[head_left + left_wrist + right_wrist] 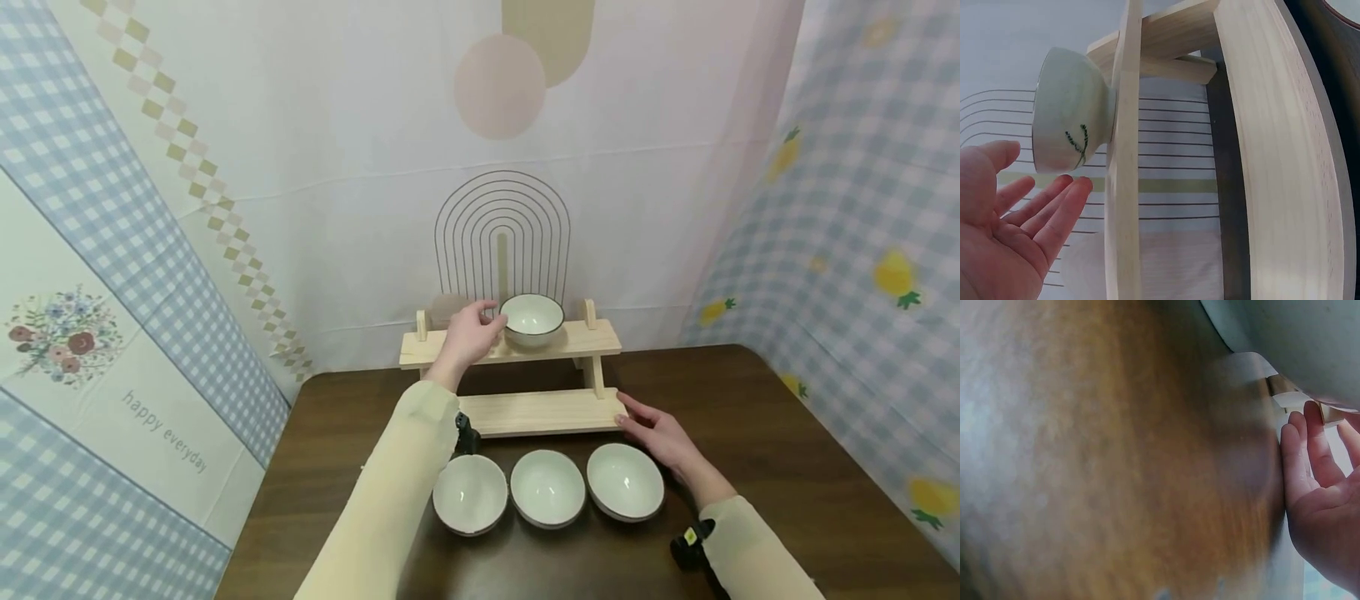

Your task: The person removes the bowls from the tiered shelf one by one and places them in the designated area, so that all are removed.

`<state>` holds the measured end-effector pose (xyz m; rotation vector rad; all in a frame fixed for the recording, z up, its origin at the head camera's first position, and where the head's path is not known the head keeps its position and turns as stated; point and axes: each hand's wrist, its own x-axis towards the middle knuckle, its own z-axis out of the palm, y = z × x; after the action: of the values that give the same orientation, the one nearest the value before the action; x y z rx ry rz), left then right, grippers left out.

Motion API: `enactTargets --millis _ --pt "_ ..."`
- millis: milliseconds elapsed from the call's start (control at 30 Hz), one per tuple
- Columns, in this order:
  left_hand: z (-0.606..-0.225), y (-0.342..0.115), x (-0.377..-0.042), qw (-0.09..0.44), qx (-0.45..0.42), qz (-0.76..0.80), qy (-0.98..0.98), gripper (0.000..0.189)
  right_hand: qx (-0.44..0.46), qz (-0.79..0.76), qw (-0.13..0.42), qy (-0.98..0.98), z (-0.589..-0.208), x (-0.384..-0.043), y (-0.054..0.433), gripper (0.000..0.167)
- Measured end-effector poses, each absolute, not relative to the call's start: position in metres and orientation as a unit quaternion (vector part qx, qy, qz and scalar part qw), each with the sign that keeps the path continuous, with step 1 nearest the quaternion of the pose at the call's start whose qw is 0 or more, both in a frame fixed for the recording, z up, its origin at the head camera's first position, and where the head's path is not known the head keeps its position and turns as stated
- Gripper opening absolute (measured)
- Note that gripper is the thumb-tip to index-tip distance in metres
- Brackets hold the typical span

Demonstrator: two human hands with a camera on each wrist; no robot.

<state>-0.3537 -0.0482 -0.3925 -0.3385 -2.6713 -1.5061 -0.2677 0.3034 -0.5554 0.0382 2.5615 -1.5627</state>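
Observation:
On the two-tier wooden shelf point(540, 412), a white bowl point(531, 321) with a dark rim stands upright on the upper board. My left hand point(472, 333) is just left of this bowl. In the left wrist view, my left hand point(1022, 225) has its fingers spread, with a small gap to the bowl point(1072, 112), whose side bears a green sprig mark. My right hand point(660, 433) touches the right end of the lower board with thumb and fingertips. Its fingers look mostly straight in the right wrist view, partly behind a bowl point(1297, 337).
Three more white bowls, a left one point(470, 494), a middle one point(547, 489) and a right one point(625, 482), stand in a row before the shelf on the dark wooden table point(300, 500). A patterned cloth point(360, 250) hangs behind.

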Motion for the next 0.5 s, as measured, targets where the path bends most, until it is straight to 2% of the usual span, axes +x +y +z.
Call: enactTargets --millis 500 --pt "-0.3995 -0.0393 -0.3575 0.017 -0.106 -0.508 -0.855 0.058 0.022 -0.511 0.073 0.856 -0.5557 -0.2696 0.3043 0.077"
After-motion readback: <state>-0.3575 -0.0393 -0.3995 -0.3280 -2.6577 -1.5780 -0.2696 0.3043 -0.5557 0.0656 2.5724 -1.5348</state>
